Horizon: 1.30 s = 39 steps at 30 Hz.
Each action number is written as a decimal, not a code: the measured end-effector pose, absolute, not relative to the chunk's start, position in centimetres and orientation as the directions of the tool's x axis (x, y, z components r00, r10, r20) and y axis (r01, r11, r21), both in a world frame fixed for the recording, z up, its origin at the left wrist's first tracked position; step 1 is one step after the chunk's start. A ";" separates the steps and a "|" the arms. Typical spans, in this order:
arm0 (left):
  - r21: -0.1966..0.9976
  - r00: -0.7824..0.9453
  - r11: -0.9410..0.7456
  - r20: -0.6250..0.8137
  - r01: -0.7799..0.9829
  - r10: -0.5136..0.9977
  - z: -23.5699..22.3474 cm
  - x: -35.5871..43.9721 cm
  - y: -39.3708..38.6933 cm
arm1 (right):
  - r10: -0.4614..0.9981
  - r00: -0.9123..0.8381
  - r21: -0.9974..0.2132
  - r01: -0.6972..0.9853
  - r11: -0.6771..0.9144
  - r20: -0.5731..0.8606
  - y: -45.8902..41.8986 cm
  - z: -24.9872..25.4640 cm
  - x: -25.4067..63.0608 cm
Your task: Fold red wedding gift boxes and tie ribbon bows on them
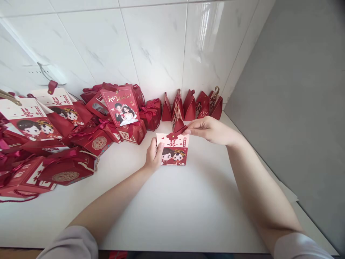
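Observation:
In the middle of the head view is a red and white gift box (174,157) printed with two cartoon figures and a Chinese character. My left hand (154,154) grips its left edge, thumb on the front. A dark red strap (176,133) with a gold stud sits at the box's top. The fingers of my right hand (207,130) pinch the strap's right end. Just behind the held box, a similar small box (177,114) stands upright.
Several triangular red boxes (189,107) line the tiled wall (159,46). A heap of red gift boxes with ribbons (88,140) fills the left of the white table (172,208). A grey panel (291,90) bounds the right side.

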<state>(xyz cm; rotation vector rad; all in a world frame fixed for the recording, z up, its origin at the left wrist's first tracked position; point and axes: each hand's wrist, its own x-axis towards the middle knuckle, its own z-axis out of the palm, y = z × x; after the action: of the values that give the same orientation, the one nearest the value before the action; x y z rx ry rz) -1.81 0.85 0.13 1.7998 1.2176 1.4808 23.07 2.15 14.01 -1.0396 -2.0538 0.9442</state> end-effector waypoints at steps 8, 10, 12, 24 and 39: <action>0.843 0.121 -0.427 0.411 0.326 0.904 0.0 -1.5 0.6 | 0.726 -0.638 -0.869 0.176 0.462 0.257 2.2 12.9 22.1; 0.890 0.167 -0.371 0.337 0.263 0.927 -0.2 -1.5 1.0 | 0.718 -0.630 -0.897 0.074 0.436 0.297 2.9 11.9 21.2; 0.931 0.126 -0.311 0.291 0.193 0.949 -0.5 -1.6 1.6 | 0.762 -0.551 -0.922 -0.034 0.386 0.339 3.8 10.0 19.6; 0.953 -0.182 -0.246 0.277 0.178 0.943 -0.8 -5.2 4.7 | 0.977 -0.060 -0.960 -0.209 0.187 0.203 4.0 -2.0 13.4; 0.999 0.346 -0.028 0.017 0.027 0.938 0.8 -7.2 4.7 | 0.828 -0.520 -0.966 -0.244 0.092 0.210 6.1 -1.5 16.9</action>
<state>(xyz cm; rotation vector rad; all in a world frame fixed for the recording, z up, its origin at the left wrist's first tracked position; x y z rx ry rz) -7.23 4.73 0.81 1.3955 0.9553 0.9450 16.89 6.13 -1.50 -0.6045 -1.5096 1.5723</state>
